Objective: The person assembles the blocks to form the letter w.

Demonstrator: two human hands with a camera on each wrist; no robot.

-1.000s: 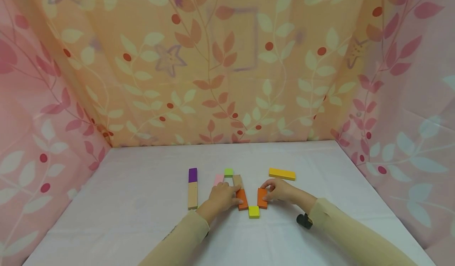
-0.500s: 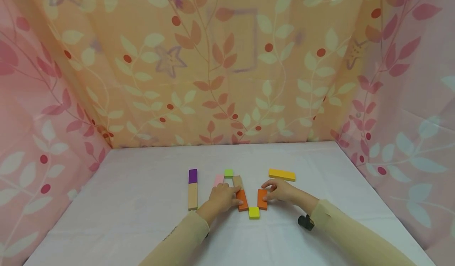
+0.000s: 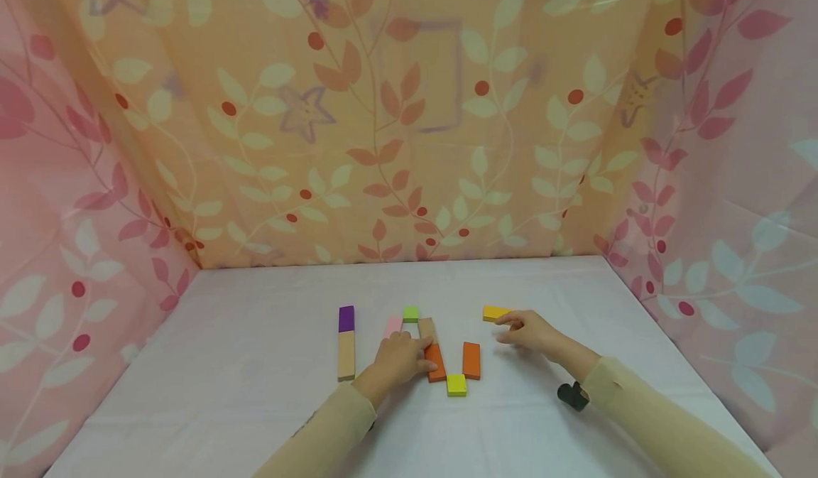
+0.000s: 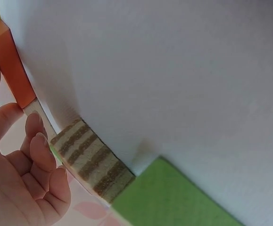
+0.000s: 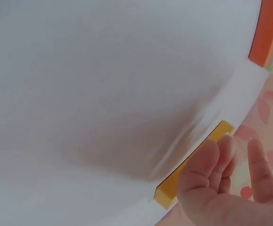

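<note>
In the head view my left hand [image 3: 401, 356] lies beside an orange block [image 3: 434, 361], thumb and index fingertip at its left side. The left wrist view shows that thumb and index finger apart along the orange block [image 4: 12, 68], other fingers loosely curled. My right hand [image 3: 532, 330] hovers at a long yellow block [image 3: 495, 312], thumb and index finger apart, covering its right end. In the right wrist view my fingers [image 5: 200, 162] overlap the yellow block [image 5: 169, 190]. A second orange block [image 3: 471, 360] lies untouched between the hands, near a small lime-yellow block [image 3: 456, 385].
A purple block [image 3: 346, 318] joins a plain wooden block [image 3: 346, 356] on the left. A pink block [image 3: 393, 324], a light green block [image 3: 411, 314] and another wooden block [image 3: 426, 329] lie beyond my left hand. Floral cloth [image 3: 409, 144] walls surround the white table [image 3: 255, 364].
My right hand has let go of the right orange block and moved right and away to the long yellow block. The left hand stays at its orange block.
</note>
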